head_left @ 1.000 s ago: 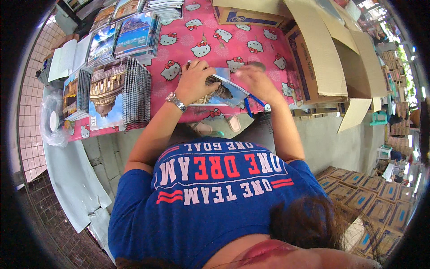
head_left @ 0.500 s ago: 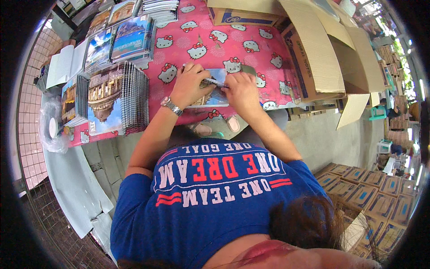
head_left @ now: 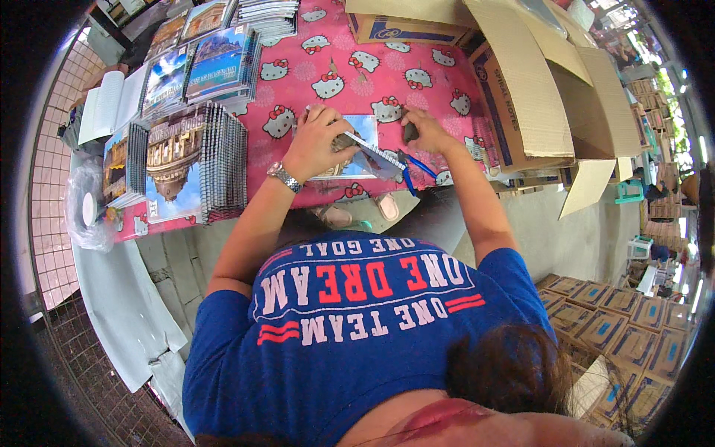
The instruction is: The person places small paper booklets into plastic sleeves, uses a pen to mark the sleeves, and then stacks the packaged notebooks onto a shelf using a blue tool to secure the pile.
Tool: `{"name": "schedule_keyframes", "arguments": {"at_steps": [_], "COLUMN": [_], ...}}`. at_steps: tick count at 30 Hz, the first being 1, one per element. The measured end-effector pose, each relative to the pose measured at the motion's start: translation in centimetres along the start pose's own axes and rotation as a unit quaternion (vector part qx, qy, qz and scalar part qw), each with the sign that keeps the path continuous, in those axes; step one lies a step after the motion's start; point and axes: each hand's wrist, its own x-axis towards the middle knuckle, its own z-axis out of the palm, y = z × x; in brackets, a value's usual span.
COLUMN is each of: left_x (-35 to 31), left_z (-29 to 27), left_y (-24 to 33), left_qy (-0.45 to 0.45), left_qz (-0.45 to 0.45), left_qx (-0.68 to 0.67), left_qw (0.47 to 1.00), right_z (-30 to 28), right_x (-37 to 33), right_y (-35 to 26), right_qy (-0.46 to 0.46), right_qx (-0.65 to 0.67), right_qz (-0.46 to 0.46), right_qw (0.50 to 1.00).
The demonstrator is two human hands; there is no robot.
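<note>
My left hand (head_left: 325, 141), with a metal watch at the wrist, is closed on a spiral notebook (head_left: 378, 154), whose white wire binding slants down to the right from my fingers. Beneath it a picture-covered notebook (head_left: 363, 127) lies on the table. A blue-handled tool (head_left: 418, 168), apparently pliers or cutters, lies at the lower right end of the binding; its head is hard to see. To the right, my right hand (head_left: 430, 134) is closed around a small dark grey piece (head_left: 410, 132), too little exposed to name.
The table has a pink cat-print cover (head_left: 298, 82). Stacks of spiral notebooks (head_left: 197, 160) stand at the left. An open cardboard box (head_left: 521, 104) occupies the right side, another box (head_left: 410, 30) the back. Many cartons (head_left: 618, 320) are piled on the floor at right.
My right hand has left the notebook binding and moved right, onto the dark piece on the table. The blue-handled tool and the slanting binding now show. My left hand stays nearly in place.
</note>
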Motion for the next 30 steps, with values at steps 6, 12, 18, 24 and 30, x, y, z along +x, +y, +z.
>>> {"name": "schedule_keyframes", "arguments": {"at_steps": [6,12,18,24,30], "left_x": [-0.4,-0.1,-0.8,-0.9,-1.5], "left_z": [-0.2,-0.2,-1.2,-0.7,-0.8], "left_y": [0.2,0.2,-0.9,-0.6,-0.5], "left_qy": [0.002,0.005,0.002,0.046,0.049], "left_qz": [-0.008,0.019,0.037,0.057,0.044], "left_qx": [0.013,-0.002,-0.029,-0.035,-0.020], "left_qw": [1.000,1.000,0.999,0.997,0.998], "right_z": [-1.1,2.3,1.6,5.6,-4.3], "right_x": [-1.2,-2.4,-2.4,-3.5,-2.9], "right_y": [-6.6,-9.0,-9.9,-8.0,-14.5], "right_qy": [0.263,0.276,0.168,0.196,0.099], "right_qx": [-0.087,-0.041,0.067,0.015,0.680], "right_qz": [0.162,0.004,-0.008,0.093,0.086], "right_qw": [0.947,0.960,0.983,0.976,0.722]}}
